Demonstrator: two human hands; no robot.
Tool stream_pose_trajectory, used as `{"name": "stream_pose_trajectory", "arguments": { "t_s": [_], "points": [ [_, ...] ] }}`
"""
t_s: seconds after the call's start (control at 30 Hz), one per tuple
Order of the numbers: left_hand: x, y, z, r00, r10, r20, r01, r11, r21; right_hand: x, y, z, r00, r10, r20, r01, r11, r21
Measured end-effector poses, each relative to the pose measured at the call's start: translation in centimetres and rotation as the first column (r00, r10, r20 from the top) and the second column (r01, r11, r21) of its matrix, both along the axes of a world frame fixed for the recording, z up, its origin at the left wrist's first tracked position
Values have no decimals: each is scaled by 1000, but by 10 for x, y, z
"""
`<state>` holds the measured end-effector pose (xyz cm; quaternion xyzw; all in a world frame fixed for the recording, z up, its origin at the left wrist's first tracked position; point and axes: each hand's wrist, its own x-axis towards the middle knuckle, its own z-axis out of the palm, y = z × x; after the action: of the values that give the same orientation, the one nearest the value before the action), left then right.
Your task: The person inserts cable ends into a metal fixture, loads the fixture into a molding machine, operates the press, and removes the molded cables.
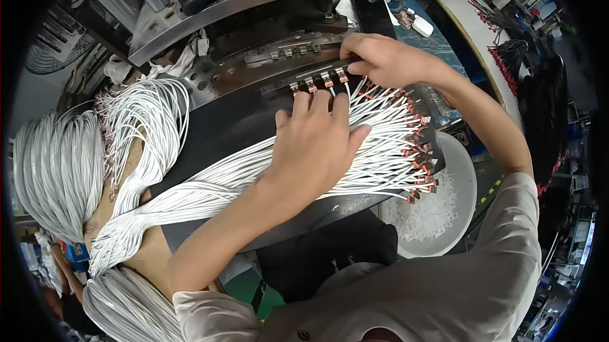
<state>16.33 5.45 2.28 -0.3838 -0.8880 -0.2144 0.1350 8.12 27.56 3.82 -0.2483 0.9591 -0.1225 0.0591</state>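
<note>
A row of several metal-ended cable connectors [311, 84] sits along a dark narrow holder strip [276, 86] at the front of a metal press. My left hand [311, 142] lies over the white cables [374, 152] with its fingers stretched apart, their tips touching the cables just behind those connectors. At the right end of the row my right hand [390, 62] is curled, thumb and forefinger close together by the last connector; what they pinch is hidden. The white cables fan out to the right under my hands, ending in brown and orange connectors [422, 158].
A metal press fixture [292, 51] with small clamped parts stands behind the strip. Coiled grey-white cable bundles [57, 171] lie at left. A white basin [466, 183] with white scraps is at right. Dark cloth [330, 247] hangs at the near edge. Another person's arm [66, 272] shows far left.
</note>
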Motion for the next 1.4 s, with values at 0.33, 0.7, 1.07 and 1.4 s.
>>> {"name": "stream_pose_trajectory", "arguments": {
  "t_s": [0.33,0.7,1.07,1.4],
  "points": [
    [-86,-16,-4,990,101,-101,-76,972,221,-99,-54,7,967,-253,-10,207,814,-543],
    [-134,-23,11,907,405,117,-373,901,-223,-203,-15,-63,865,490,-108,24,-255,-967],
    [-83,-67,19,953,261,-152,-252,964,79,3,-57,15,996,85,10,-63,805,-589],
    [223,-197,-127,133,-289,948,-807,524,273,335,18,-186,328,234,915,864,318,-391]
  ]
}}
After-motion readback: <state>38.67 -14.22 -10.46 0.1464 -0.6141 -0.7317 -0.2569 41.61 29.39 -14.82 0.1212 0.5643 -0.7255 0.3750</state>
